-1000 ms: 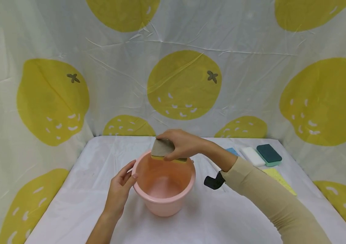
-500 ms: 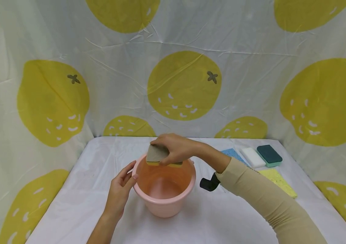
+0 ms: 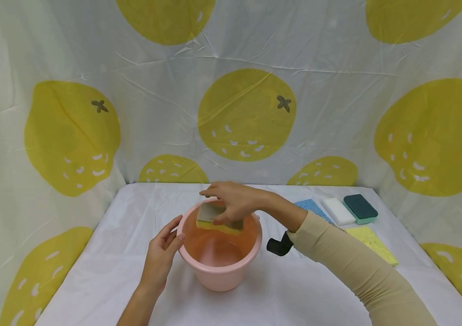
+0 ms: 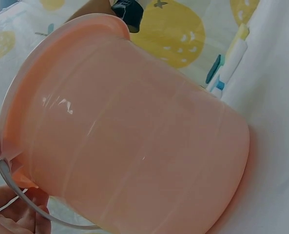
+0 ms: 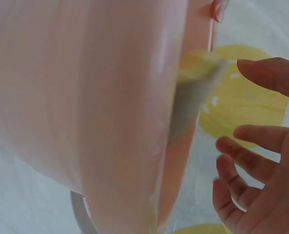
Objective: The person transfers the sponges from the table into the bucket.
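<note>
A pink plastic bucket [image 3: 219, 277] stands upright on the white cloth. My left hand [image 3: 162, 249] grips its left rim, thumb over the edge and fingers outside; the left wrist view shows the bucket wall [image 4: 134, 126] and its handle [image 4: 23, 196]. Inside the bucket's mouth is a sponge [image 3: 209, 215], grey on top and yellow below. My right hand [image 3: 237, 199] is over the mouth with its fingers spread. In the right wrist view the blurred sponge [image 5: 195, 95] is apart from the thumb and fingers of that hand [image 5: 263, 170].
At the back right lie a blue sponge cloth [image 3: 314, 210], a white sponge block [image 3: 338, 211], a dark green scrub sponge [image 3: 360, 206] and a yellow sponge cloth [image 3: 371, 244]. A lemon-print curtain [image 3: 329, 113] hangs behind the table.
My right hand has moved left and slightly down over the bucket, then let go of the sponge, which drops below the fingers. The left hand keeps its grip on the rim.
</note>
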The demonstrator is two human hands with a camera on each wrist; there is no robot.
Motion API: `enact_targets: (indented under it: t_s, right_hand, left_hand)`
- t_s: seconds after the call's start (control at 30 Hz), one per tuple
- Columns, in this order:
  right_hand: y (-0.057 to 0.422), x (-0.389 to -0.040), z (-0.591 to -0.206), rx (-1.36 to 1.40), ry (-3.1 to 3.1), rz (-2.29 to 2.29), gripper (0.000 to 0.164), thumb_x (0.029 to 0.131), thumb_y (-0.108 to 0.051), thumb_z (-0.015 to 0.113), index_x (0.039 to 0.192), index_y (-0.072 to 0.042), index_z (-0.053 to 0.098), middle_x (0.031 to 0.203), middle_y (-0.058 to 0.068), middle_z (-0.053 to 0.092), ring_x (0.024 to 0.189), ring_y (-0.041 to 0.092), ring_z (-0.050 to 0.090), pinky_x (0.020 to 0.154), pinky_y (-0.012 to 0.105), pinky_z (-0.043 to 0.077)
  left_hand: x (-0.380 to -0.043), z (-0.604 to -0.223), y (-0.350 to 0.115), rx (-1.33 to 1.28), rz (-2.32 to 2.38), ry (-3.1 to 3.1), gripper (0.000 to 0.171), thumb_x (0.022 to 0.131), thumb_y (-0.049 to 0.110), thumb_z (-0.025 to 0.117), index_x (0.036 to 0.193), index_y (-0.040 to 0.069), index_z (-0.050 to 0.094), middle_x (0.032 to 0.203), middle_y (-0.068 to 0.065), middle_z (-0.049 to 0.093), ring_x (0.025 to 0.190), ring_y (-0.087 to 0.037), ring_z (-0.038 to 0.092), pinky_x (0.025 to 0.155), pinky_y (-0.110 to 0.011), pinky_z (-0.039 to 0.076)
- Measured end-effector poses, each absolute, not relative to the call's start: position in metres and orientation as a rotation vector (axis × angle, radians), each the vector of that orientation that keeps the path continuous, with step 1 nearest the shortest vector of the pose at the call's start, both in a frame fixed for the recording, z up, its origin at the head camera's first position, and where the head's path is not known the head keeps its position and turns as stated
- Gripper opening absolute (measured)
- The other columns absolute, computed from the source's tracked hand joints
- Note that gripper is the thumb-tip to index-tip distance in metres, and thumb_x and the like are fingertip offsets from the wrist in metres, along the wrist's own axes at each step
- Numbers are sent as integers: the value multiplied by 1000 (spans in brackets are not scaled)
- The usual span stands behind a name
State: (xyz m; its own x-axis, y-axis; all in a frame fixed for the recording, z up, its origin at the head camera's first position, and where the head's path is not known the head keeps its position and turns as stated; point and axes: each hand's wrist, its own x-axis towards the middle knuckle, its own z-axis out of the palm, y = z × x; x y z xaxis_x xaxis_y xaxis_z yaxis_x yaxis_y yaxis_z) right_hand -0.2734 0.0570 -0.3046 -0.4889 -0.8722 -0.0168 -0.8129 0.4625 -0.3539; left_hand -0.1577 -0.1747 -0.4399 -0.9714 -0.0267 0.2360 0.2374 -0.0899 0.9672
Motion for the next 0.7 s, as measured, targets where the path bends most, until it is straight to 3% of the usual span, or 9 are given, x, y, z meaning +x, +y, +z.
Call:
enact_targets:
  t_s: [0.2,0.7]
  right_hand:
    - [58,-272,-303,-1406,2539,-445,70,91,-32,75,153,-10,50,146,11,52,132,26,50,108,45,44]
    - [73,-273,-303,-1418,2550,-485,64,92,-31,74,148,-5,56,137,10,59,121,26,57,99,41,49]
  left_hand:
    - [-157,-439,-174,-235,-2173,-1991,50,103,7,64,151,4,51,143,-19,58,126,-19,61,100,-27,50]
    - [-157,-440,-174,-241,-2179,-1979,50,103,6,63,151,3,50,144,-19,58,127,-20,60,101,-27,50]
